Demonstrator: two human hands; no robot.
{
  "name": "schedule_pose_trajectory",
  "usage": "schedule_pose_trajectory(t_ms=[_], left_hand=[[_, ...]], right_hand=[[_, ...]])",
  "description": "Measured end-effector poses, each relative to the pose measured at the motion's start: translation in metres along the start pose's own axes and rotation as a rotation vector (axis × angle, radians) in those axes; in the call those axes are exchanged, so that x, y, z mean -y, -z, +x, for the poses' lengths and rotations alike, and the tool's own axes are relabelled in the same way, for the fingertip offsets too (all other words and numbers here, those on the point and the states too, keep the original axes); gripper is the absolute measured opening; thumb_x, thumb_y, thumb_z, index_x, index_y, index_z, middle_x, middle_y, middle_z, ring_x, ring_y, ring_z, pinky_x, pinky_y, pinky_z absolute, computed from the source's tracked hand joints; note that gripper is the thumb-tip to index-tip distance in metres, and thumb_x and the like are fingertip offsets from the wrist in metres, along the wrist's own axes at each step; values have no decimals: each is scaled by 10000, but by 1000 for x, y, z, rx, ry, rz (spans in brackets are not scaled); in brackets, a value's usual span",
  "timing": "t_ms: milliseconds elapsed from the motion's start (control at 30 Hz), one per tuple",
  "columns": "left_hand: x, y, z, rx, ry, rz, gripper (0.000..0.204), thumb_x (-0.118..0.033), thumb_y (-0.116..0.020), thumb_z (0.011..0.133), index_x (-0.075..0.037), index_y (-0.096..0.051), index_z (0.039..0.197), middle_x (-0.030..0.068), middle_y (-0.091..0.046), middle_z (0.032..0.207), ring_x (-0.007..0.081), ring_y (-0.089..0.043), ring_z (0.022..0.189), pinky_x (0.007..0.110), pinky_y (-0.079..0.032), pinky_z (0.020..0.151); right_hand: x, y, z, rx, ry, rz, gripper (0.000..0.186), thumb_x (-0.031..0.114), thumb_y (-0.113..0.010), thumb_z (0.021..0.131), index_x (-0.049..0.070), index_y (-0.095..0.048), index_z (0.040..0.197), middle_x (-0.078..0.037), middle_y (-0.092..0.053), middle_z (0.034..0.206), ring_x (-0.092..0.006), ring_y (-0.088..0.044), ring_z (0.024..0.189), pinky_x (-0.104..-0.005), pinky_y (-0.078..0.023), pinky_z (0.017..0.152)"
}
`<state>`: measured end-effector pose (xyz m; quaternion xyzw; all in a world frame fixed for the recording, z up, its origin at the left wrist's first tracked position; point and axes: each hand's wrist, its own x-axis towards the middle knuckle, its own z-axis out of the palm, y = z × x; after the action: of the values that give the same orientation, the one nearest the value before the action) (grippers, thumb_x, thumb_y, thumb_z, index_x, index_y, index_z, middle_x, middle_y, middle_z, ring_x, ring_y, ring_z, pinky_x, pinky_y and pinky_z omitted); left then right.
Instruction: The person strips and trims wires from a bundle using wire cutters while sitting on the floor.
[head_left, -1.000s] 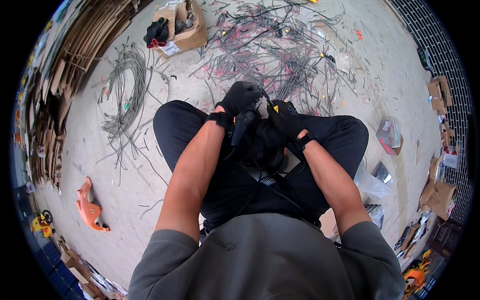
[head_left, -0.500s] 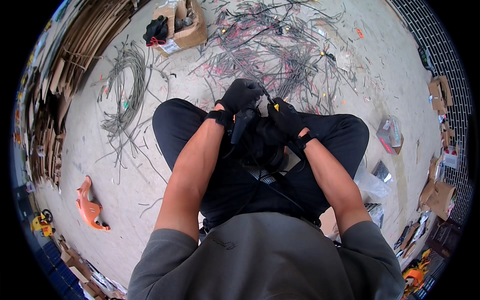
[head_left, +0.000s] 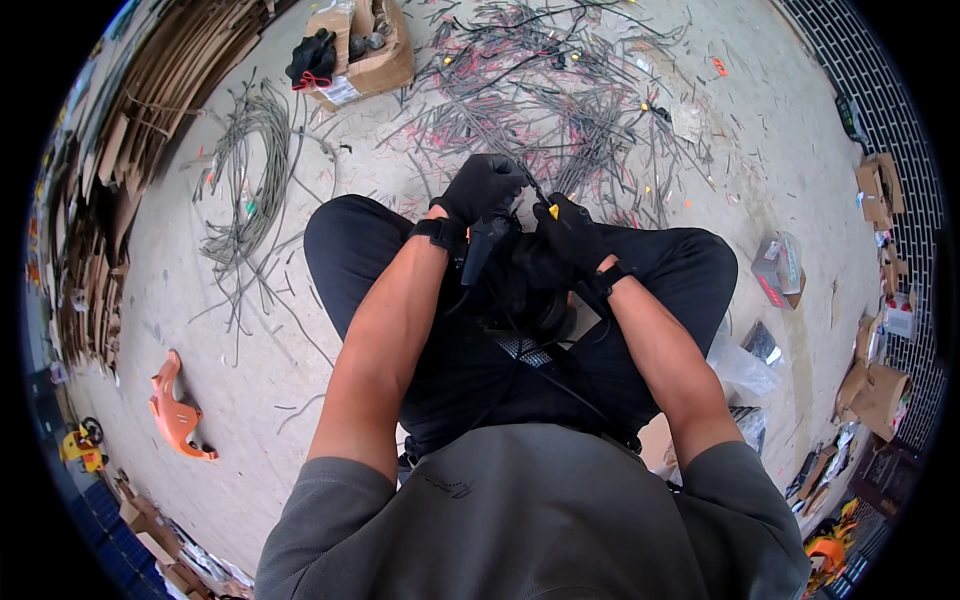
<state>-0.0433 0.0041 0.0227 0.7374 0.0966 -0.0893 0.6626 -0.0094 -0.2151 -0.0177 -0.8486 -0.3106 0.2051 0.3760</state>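
Both my hands wear black gloves and work close together above my crossed legs. My left hand [head_left: 484,188] is closed, its fingertips bunched near the upper end of a slim black piece with a yellow part [head_left: 553,211]. What those fingers pinch is too small to make out. Around the lower end of the slim piece, by the yellow part, my right hand [head_left: 574,236] is closed. A dark grey, tapered object [head_left: 481,256] sits just below my left hand. Dark cords and other black shapes in my lap blend together under the hands.
Ahead lies a wide scatter of cut grey and reddish cables [head_left: 560,110]. A cable coil [head_left: 255,180] rests at left, near an open cardboard box [head_left: 375,75] with black gloves [head_left: 313,60] on it. An orange curved part [head_left: 177,410] and stacked cardboard [head_left: 150,120] stand farther left.
My left hand has shifted very slightly upward, and the slim black piece shows a little more between the hands. Otherwise the two pictures look nearly the same.
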Motion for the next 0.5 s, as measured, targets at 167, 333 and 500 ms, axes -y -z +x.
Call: schedule_pose_trajectory(t_ms=[167, 333, 500], left_hand=[[6, -1, 3, 9, 17, -58, 158, -169, -670, 852, -11, -673, 849, -13, -607, 699, 56, -547, 628, 224, -452, 587], [8, -1, 2, -29, -58, 16, 159, -173, -663, 852, -15, -667, 835, -16, -603, 694, 55, -538, 617, 231, -444, 569], [0, -3, 0, -40, -58, 87, 160, -168, -650, 853, -11, -663, 825, -4, -601, 669, 58, -537, 603, 242, -444, 557]], right_hand=[[-6, -4, -1, -35, 40, -9, 339, 338, -539, 938, 16, -553, 1044, -235, -638, 931, -424, -599, 903, -471, -465, 739], [16, 4, -1, -21, -80, 128, 332, 326, -528, 943, 15, -563, 1053, -238, -638, 946, -421, -600, 912, -465, -467, 754], [5, 2, -1, -14, 22, 58, 343, 320, -521, 945, 3, -571, 1065, -237, -640, 958, -419, -600, 921, -455, -471, 768]])
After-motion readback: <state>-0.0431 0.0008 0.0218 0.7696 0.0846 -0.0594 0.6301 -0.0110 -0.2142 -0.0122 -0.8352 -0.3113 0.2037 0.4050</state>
